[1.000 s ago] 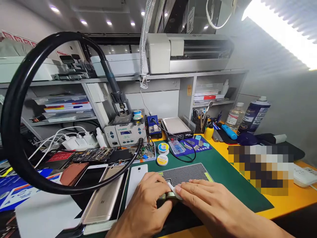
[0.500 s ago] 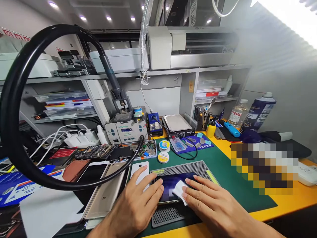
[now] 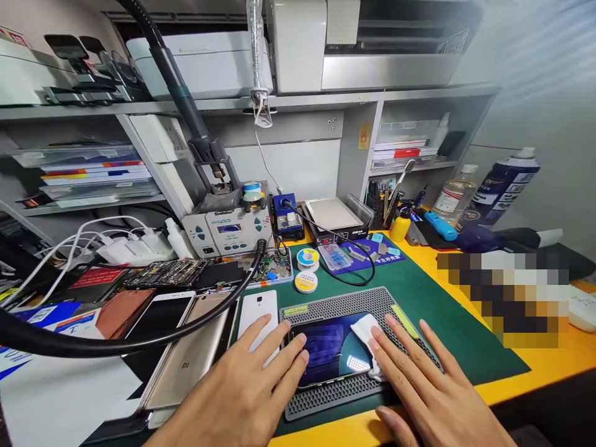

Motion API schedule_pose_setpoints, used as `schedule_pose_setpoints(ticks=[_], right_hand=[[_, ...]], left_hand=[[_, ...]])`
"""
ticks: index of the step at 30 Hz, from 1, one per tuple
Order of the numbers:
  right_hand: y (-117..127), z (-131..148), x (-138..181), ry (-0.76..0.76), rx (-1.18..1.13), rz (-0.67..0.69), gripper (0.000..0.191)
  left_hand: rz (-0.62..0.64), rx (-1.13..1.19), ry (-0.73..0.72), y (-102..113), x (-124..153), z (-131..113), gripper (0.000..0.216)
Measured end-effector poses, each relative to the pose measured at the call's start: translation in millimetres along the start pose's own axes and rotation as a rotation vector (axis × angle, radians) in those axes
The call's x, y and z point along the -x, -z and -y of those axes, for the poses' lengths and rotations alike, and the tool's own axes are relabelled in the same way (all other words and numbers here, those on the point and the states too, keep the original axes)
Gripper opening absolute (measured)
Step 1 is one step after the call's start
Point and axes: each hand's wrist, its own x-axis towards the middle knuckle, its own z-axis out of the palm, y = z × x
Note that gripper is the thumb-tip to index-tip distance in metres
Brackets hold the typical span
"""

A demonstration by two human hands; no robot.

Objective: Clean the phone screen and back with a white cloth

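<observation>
We have a dark-screened smartphone (image 3: 328, 354) lying face up, long side across us, on a grey honeycomb pad (image 3: 333, 397), which rests on the green work mat (image 3: 479, 351). Our left hand (image 3: 244, 382) is spread palm down with nothing gripped, its nearest fingertips at the phone's left end; whether they press or merely rest there, we cannot tell. Our right hand (image 3: 421, 385) is likewise flattened, fingers fanned and thumb out to the side, with fingertips on a folded white cloth (image 3: 364, 328) that covers the phone's right end; the cloth looks pressed under them rather than pinched. A white phone (image 3: 257, 313) lies just beyond the left fingers, and a gold Mi phone (image 3: 190, 357) lies farther left. We judge the smartphone to be light but stiff, a thin slab whose glossy glass, catching a lamp's reflection, would be slick under bare fingertips and liable to crack if knocked or bent. The long side edges, near the middle, look the best place to take hold, thumb against fingers, sparing the glass. The cloth should be soft and limp, moving easily under flat fingers, while the pad's pitted surface probably helps stop the phone from skating.
</observation>
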Motion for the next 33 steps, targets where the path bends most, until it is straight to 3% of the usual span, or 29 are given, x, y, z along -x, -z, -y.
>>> schedule_pose_setpoints(ticks=[4,6,9,13,20,24,29,33], right_hand=[[1.6,3.3,4.0,-0.041,-0.008,0.036,0.048],[3.1,3.3,6.1,-0.065,-0.004,0.065,0.05],[4.3,3.3,8.0,-0.085,0.009,0.095,0.051],[3.3,9.5,0.5,-0.081,-0.002,0.074,0.049],[-10.8,52.8,-41.2,-0.088,-0.096,-0.02,0.057],[-28.7,77.9,-58.1,-0.273,-0.173,-0.245,0.046],[-32.9,78.5,-52.6,-0.331,-0.154,-0.357,0.041],[-9.7,47.3,-26.3,-0.217,-0.115,-0.119,0.047]], left_hand=[[0.009,0.004,0.083,16.4,-10.0,0.2,0.037],[0.009,0.043,0.189,18.3,-12.4,0.8,0.05],[0.059,0.155,0.285,11.1,-11.2,3.7,0.067],[0.066,0.326,0.342,-1.6,-9.3,7.8,0.072],[-0.084,0.343,0.374,-12.4,-6.2,8.0,0.073],[-0.139,0.245,0.369,-18.2,-2.0,11.5,0.067],[-0.2,0.132,0.336,-20.9,-4.1,13.3,0.057],[-0.2,0.137,0.311,-21.4,-3.2,13.2,0.058]])
